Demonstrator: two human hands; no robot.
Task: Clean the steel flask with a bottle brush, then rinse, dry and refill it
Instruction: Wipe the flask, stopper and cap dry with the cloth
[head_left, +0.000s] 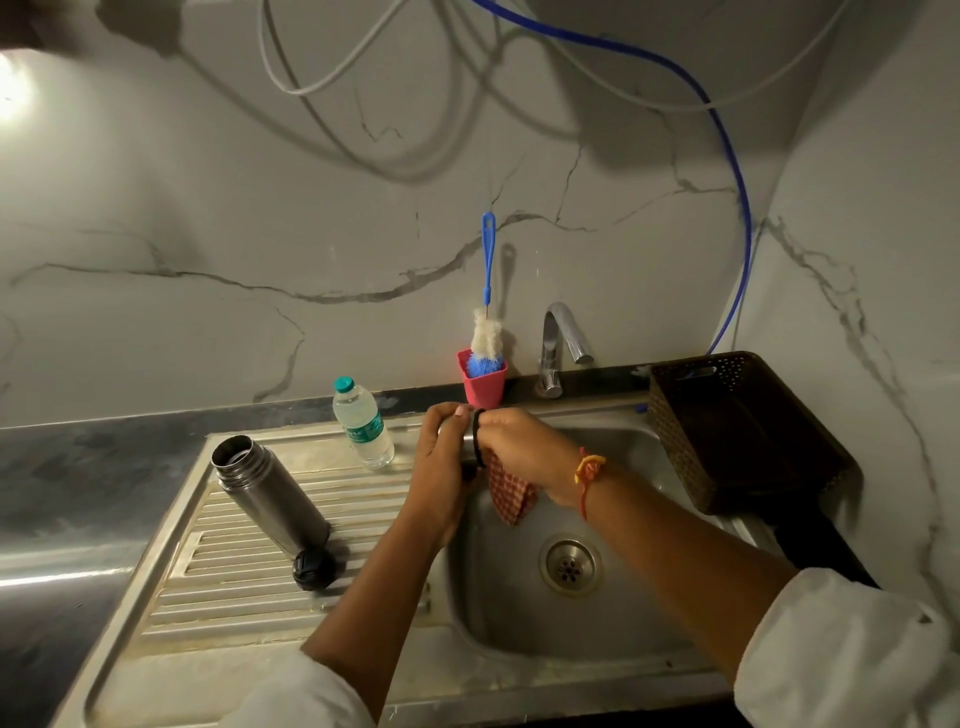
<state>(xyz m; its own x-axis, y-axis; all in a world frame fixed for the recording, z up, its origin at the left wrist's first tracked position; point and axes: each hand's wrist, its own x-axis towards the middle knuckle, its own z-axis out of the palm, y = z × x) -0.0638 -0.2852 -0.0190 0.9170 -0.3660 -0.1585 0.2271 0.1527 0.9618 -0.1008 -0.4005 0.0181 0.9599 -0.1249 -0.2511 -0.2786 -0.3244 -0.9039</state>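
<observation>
Looks like drying step: your left hand (441, 467) grips lid (476, 439), right hand (522, 447) pinches cloth (511, 496) against it. Next, likely: refill open flask (270, 493) from bottle (363, 423).

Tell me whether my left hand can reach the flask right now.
Likely yes: nothing stands between the left hand and the flask, but it grips a steel cup.

One head-worn wide-angle camera looks forward and down, close above the sink (519, 631).
</observation>
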